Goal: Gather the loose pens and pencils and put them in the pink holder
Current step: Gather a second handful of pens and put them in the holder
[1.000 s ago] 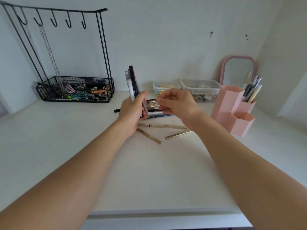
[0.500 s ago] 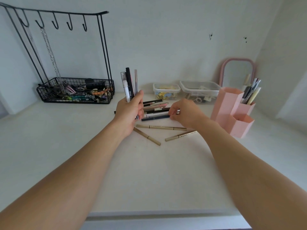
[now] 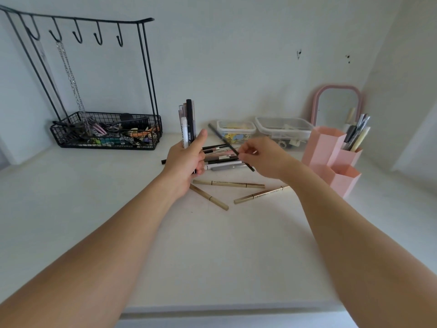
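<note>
My left hand grips a bundle of pens held upright above the white desk. Just to its right, my right hand pinches a thin black pencil, lifted off the desk and tilted up toward the left. Under both hands lies a pile of loose pens. Three gold pencils lie nearer to me on the desk. The pink holder stands at the right, with several pens upright in its back compartment.
A black wire basket with a hook rack stands at the back left. Two clear lidded boxes sit against the wall behind the pens. A pink-framed mirror leans behind the holder. The desk's front edge runs below my arms.
My right hand went down to the pile, closed on a black pencil, and has lifted it toward my left hand. The left hand stayed put with its bundle upright.
</note>
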A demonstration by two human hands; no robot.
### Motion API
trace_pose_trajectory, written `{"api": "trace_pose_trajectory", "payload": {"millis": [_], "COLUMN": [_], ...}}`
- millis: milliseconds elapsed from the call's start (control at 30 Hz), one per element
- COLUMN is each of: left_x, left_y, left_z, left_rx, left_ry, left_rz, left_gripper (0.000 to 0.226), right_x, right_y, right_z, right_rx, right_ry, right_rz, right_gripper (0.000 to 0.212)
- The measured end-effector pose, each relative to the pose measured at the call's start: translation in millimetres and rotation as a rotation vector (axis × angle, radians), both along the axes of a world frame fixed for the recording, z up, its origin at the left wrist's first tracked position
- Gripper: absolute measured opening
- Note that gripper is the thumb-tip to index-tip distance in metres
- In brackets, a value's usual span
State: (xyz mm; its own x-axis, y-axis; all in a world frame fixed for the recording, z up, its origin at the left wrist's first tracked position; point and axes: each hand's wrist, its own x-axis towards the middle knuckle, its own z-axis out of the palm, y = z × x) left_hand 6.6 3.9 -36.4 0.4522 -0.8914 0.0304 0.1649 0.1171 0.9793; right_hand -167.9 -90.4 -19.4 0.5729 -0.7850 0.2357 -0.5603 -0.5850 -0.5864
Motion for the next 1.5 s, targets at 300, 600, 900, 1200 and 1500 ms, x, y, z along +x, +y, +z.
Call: {"api": "trace_pose_trajectory", "payload": {"millis": [300, 600, 900, 1200, 1500], "left_x": [-13, -14, -2, 8, 12], "left_y": [4, 1, -3, -3, -7], "left_z": [2, -1, -3, 0, -3], "left_rx": [-0.070, -0.028, -0.050, -0.027, 0.018], "left_ry": [-0.017, -0.066, -0.065, 0.048, 0.044], "left_rz": [-0.093, -0.035, 0.115, 0.159, 0.162], "left_gripper": [0.043, 0.024, 0.029, 0.023, 0.036], "right_x": [23, 32, 17, -3, -6], "right_y": [34, 43, 12, -13, -18], "right_z": [3, -7, -4, -22, -19], "right_rx": [0.447, 0.420, 0.076, -0.171, -0.128], "right_ry": [-0.600, -0.680, -0.403, 0.132, 0.240], "right_rz": [0.186, 0.143, -0.111, -0.167, -0.120], "right_gripper": [0.008, 0.010, 0.006, 0.015, 0.007]}}
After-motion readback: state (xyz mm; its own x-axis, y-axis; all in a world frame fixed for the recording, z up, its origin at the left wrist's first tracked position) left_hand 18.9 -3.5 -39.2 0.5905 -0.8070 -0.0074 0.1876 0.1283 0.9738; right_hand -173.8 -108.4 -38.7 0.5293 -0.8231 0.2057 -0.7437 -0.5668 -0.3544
